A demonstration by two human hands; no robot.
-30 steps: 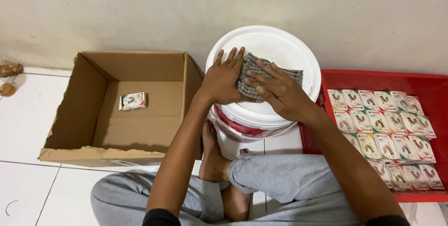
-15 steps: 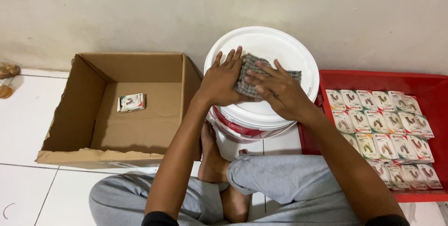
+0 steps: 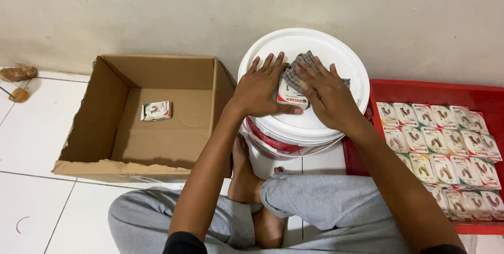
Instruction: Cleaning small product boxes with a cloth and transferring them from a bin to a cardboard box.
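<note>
A white bucket lid [image 3: 325,49] tops a bucket in front of my crossed legs. On it lies a small white and red packet [image 3: 289,98]. My left hand [image 3: 260,88] grips the packet's left side, thumb along its front edge. My right hand [image 3: 328,94] presses a grey checked cloth [image 3: 303,65] down on the packet's top; the cloth sticks out behind my fingers.
An open cardboard box [image 3: 110,102] stands at the left with one similar packet [image 3: 156,110] on its floor. A red tray [image 3: 446,90] at the right holds several rows of packets [image 3: 443,149]. The wall runs close behind. Small brown objects [image 3: 18,73] lie on the tiles far left.
The packet now shows under the cloth between my hands. The cloth and my right hand have shifted slightly on the lid.
</note>
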